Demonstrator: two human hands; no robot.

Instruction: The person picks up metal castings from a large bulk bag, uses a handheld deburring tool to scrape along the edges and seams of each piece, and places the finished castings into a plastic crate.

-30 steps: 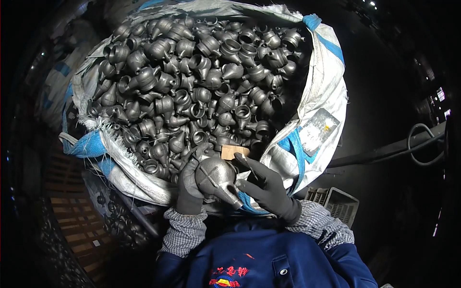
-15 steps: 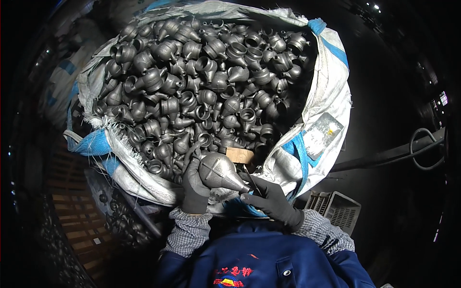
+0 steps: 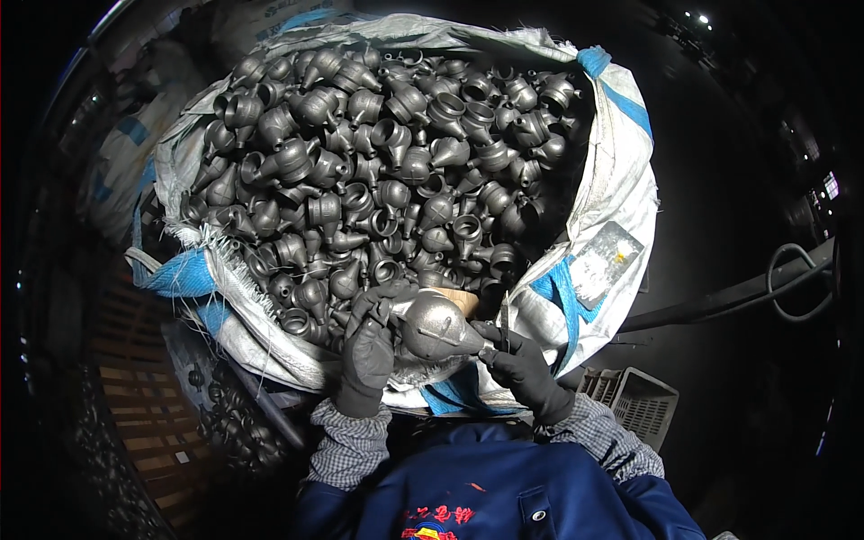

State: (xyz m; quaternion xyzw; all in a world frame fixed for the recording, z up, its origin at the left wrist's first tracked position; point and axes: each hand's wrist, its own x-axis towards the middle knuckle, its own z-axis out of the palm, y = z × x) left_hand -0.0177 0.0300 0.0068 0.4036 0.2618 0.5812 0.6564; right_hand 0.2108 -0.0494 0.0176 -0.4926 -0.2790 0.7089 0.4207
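A grey metal casting [image 3: 436, 328], bulbous with a tapering neck and a raised rib, lies sideways between my hands above the bag's near edge. My left hand [image 3: 367, 349], in a dark glove, is closed at its wide end, with the fingertips partly hidden behind it. In the same kind of glove, my right hand [image 3: 529, 376] pinches the narrow neck. Upright from that hand sticks a thin dark flat tool [image 3: 505, 321]; its kind cannot be made out. Just behind the casting shows a piece of pale wood [image 3: 464, 299], partly covered.
A large white woven bag [image 3: 621, 193] with blue straps is heaped with similar castings [image 3: 396, 193]. Right of me stands a grey plastic crate [image 3: 650, 405], below a dark bar with a ring [image 3: 765, 283]. Slatted brown boards [image 3: 135, 387] and more castings [image 3: 238, 418] lie at lower left.
The casting has moved slightly right and turned, so its rib now faces differently. My left hand has shifted toward its wide end. The thin tool now points up from my right hand.
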